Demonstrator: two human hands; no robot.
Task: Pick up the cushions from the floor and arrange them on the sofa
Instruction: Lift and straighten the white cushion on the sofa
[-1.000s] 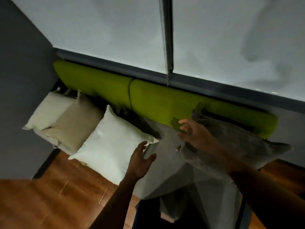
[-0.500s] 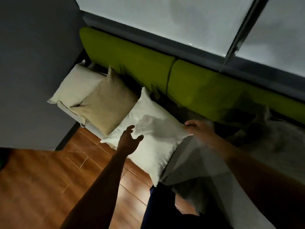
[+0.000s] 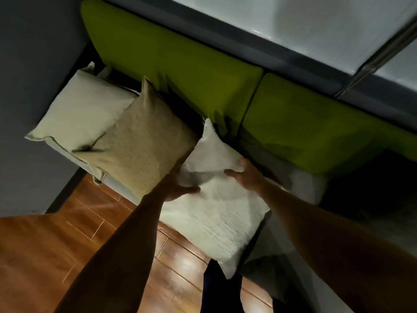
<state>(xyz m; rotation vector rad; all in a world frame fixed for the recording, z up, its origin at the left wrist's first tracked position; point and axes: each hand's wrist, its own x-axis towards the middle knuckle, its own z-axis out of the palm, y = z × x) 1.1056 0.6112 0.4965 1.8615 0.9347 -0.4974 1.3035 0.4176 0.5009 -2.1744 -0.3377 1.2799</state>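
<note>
Three cushions lean in a row on the sofa, whose green backrest [image 3: 180, 64] runs along the wall. A cream cushion [image 3: 81, 114] sits far left, a tan one [image 3: 140, 145] overlaps it, and a white cushion [image 3: 216, 213] stands to the right of those. My left hand [image 3: 176, 186] grips the white cushion's left side, thumb on its front. My right hand [image 3: 246, 175] holds its right edge, fingers curled over the fabric. The cushion's lower corner hangs past the seat's front edge.
A grey wall [image 3: 29, 64] closes off the sofa's left end. Wooden floor [image 3: 56, 256] lies in front. A dark grey cushion or throw [image 3: 304, 184] lies on the seat to the right, partly in shadow. My dark trouser leg [image 3: 216, 290] shows below.
Both hands left the grey cushion on the right, moved left and closed on the white cushion's sides. The view swung left and nearer the sofa.
</note>
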